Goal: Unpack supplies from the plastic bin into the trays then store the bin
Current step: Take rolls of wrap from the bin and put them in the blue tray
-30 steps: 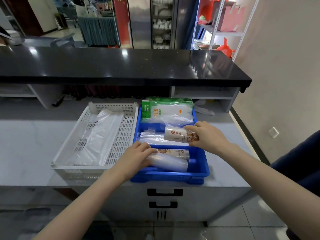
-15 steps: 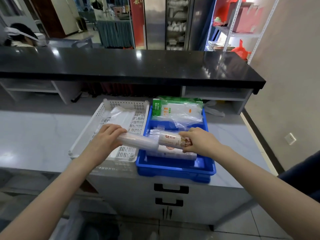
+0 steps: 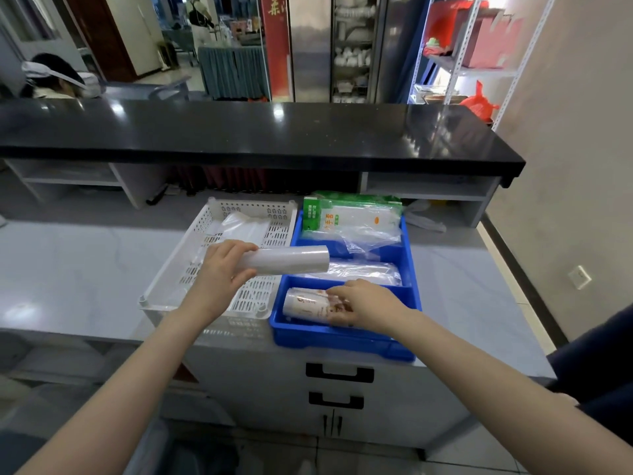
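A blue plastic bin stands on the grey counter beside a white perforated tray. My left hand grips one end of a clear sleeve of plastic cups, held level above the tray's right wall and the bin's left edge. My right hand is down in the bin's near end, fingers around a sleeve of printed paper cups lying there. Green-and-white packets and clear plastic bags fill the rest of the bin. A folded clear bag lies in the tray.
A raised black counter runs across the back, with open shelves under it. Two black drawer handles sit below the bin. A person in a white cap sits behind the counter at far left. A wall stands on the right.
My left hand has lifted the clear cup sleeve out of the bin and carried it left over the tray. My right hand has lowered the printed cup sleeve into the bin's near end.
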The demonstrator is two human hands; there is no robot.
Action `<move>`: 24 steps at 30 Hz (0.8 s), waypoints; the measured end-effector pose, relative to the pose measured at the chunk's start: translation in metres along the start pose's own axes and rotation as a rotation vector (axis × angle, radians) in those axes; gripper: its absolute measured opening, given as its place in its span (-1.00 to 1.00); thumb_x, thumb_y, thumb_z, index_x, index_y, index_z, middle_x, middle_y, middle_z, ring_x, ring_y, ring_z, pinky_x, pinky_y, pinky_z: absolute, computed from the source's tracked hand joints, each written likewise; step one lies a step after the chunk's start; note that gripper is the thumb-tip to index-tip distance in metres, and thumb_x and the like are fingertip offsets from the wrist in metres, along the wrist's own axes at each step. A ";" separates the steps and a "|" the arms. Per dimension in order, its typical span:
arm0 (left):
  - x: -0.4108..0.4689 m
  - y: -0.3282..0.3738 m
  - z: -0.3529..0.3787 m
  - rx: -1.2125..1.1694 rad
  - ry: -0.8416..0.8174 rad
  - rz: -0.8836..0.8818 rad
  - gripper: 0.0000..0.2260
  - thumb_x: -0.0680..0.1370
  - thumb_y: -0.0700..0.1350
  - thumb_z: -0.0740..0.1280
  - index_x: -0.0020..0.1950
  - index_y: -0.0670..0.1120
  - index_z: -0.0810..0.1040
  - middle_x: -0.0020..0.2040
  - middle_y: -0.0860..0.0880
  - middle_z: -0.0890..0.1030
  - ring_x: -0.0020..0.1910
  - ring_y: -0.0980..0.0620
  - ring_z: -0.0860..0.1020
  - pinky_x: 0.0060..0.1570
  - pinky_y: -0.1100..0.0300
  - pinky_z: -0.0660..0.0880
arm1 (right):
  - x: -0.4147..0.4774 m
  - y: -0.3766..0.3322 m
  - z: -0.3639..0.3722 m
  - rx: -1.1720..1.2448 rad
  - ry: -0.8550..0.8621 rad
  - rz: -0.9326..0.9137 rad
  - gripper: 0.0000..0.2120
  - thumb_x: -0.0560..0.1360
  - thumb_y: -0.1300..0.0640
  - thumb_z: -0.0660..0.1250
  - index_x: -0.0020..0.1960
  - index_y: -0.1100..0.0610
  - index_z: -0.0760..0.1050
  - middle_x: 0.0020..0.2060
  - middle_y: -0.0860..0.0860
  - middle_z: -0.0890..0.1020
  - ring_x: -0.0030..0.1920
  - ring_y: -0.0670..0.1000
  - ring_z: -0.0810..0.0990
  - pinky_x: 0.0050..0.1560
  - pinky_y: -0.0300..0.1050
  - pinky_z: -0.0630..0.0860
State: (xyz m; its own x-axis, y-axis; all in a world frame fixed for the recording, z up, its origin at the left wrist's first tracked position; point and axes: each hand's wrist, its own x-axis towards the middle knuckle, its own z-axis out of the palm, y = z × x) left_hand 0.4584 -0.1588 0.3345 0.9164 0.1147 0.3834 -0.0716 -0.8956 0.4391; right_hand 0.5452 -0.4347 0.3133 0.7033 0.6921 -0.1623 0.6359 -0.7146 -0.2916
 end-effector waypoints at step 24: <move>-0.019 0.060 0.094 0.146 -0.257 0.010 -0.66 0.57 -0.06 0.26 0.34 0.11 0.37 0.32 0.12 0.43 0.36 0.05 0.31 0.46 -0.23 -0.05 | -0.018 0.017 0.010 -0.065 0.205 0.065 -0.55 0.49 -0.01 0.33 0.37 -0.06 0.39 0.17 0.00 0.50 0.19 0.06 0.43 0.09 -0.03 0.46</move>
State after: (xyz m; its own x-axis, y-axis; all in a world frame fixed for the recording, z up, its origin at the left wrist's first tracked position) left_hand 0.4732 -0.2552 0.2772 0.9870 0.0095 0.1605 -0.0409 -0.9505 0.3079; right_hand 0.5399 -0.4581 0.3023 0.7892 0.6139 0.0183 0.6017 -0.7667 -0.2238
